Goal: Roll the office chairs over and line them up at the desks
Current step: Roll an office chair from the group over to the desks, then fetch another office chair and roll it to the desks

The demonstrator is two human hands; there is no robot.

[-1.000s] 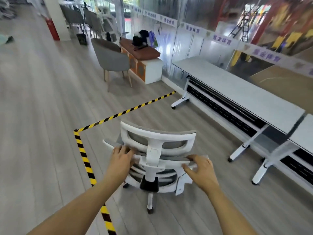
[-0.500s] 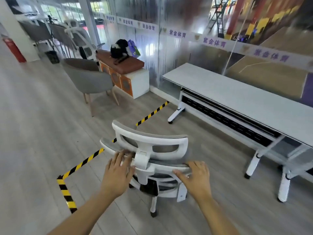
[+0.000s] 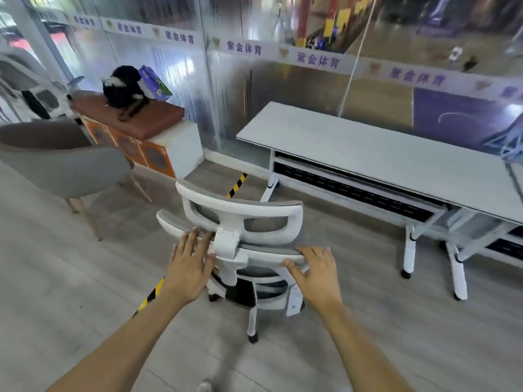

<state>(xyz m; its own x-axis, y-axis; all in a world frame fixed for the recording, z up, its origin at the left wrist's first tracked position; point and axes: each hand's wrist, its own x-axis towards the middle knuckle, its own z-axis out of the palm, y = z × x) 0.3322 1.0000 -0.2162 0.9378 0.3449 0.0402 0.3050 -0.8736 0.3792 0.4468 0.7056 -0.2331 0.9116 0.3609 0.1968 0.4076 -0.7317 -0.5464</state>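
The white office chair with grey mesh stands on the wood floor, its back to the camera, near the left end of the long white bench by the glass wall. The left grip lies flat with straight fingers on the backrest's top edge left of the headrest post; the right grip curls over that edge at its right end. A grey armchair sits off left, yellow-black tape beyond.
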